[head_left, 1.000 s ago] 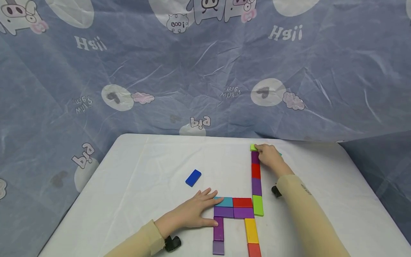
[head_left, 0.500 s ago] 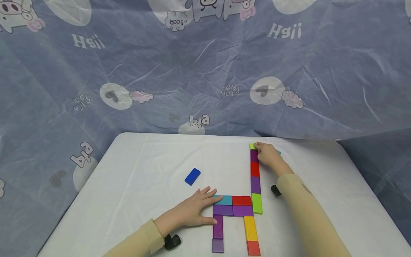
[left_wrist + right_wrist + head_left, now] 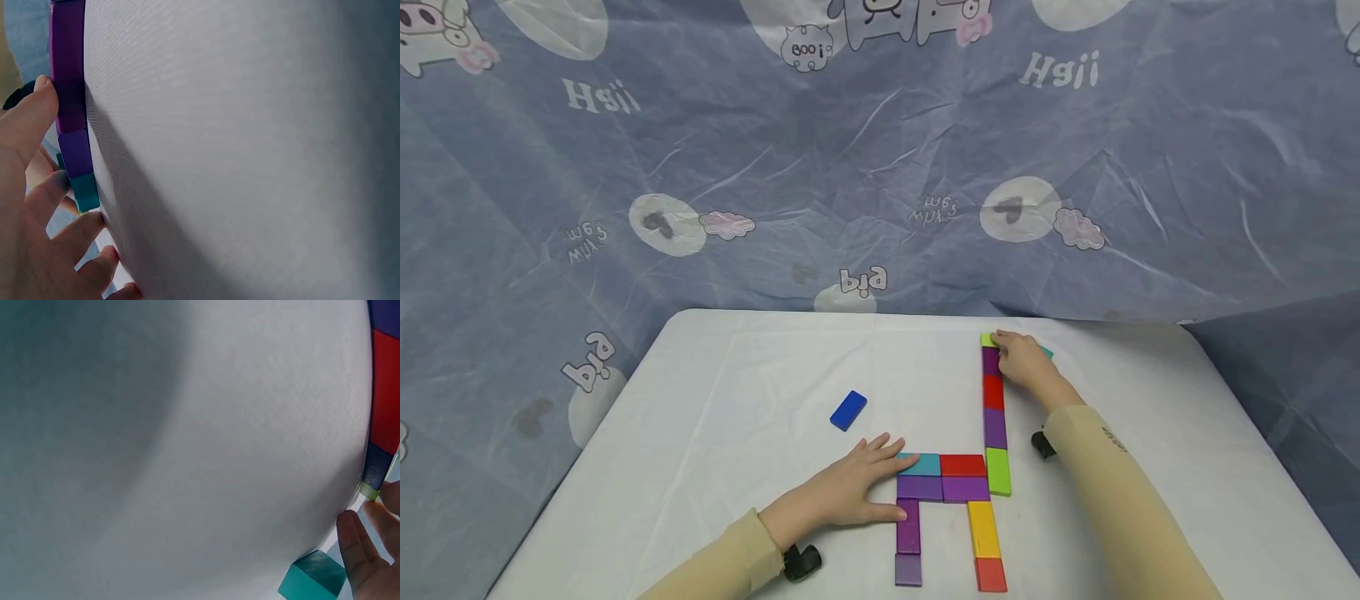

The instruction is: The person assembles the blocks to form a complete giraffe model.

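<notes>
My left hand (image 3: 842, 487) lies with fingers spread at the left of a block layout. Its index fingertip touches a teal domino block (image 3: 925, 464), and its thumb touches a magenta-purple block (image 3: 908, 533). My right hand (image 3: 1026, 362) is at the far end of a straight column of blocks. Its thumb and index finger pinch the small-looking lime green block (image 3: 987, 340), partly covered by the fingertip. Below that run a dark purple block (image 3: 991, 361), a red block (image 3: 993, 392), a purple block (image 3: 995, 428) and another lime green block (image 3: 998, 472).
A blue block (image 3: 848, 411) lies loose left of the column. Beside my right hand is another teal block (image 3: 312, 578), mostly hidden in the head view. Yellow (image 3: 983, 529) and orange-red (image 3: 991, 575) blocks form a near right leg. Patterned cloth (image 3: 865, 167) hangs behind the white table (image 3: 760, 375).
The head view has shifted slightly, so everything sits a little higher and further left in it. Both hands and the blocks keep their places relative to each other.
</notes>
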Motion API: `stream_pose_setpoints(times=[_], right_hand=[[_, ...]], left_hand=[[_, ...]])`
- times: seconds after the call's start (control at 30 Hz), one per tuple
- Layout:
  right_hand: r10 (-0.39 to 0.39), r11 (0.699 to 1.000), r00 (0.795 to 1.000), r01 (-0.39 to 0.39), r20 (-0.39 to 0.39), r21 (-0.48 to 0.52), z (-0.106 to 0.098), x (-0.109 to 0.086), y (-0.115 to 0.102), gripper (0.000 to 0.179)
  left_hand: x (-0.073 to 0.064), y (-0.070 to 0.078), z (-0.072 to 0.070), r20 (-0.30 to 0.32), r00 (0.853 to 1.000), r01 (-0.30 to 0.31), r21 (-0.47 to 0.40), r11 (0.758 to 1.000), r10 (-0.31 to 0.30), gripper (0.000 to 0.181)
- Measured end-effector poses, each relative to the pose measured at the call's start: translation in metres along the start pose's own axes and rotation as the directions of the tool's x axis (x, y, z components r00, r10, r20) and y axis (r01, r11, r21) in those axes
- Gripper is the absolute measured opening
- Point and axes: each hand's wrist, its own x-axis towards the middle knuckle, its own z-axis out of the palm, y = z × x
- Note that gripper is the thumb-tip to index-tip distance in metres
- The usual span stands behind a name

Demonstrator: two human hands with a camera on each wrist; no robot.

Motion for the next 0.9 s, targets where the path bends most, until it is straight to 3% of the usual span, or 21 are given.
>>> stream_pose_setpoints(times=[0.37, 0.5, 0.6, 0.73, 0.9], right_hand=[[0.007, 1.0, 1.0, -0.007, 0.015, 0.004, 0.0, 0.0, 0.002, 0.049], [-0.02, 0.999, 0.997, 0.023, -0.079, 0.04, -0.003, -0.003, 0.007, 0.043], [-0.024, 0.996, 0.98, 0.041, -0.199, 0.081, -0.01, -0.007, 0.014, 0.036], [0.046, 0.988, 0.96, -0.002, -0.277, 0.156, -0.021, -0.014, 0.026, 0.032], [0.186, 0.971, 0.959, -0.146, -0.214, 0.189, -0.028, -0.024, 0.038, 0.044]], left_hand=[[0.0, 0.002, -0.001, 0.009, 1.0, 0.015, 0.003, 1.0, -0.015, 0.076], [-0.001, 0.002, -0.001, 0.015, 1.0, 0.021, -0.002, 1.0, -0.021, 0.075], [-0.001, 0.002, -0.001, 0.012, 1.0, 0.018, -0.003, 1.0, -0.018, 0.075], [-0.001, 0.0, 0.0, 0.004, 1.0, 0.008, 0.003, 1.0, -0.008, 0.075], [-0.001, -0.001, 0.0, 0.007, 1.0, 0.0, -0.001, 1.0, 0.0, 0.075]])
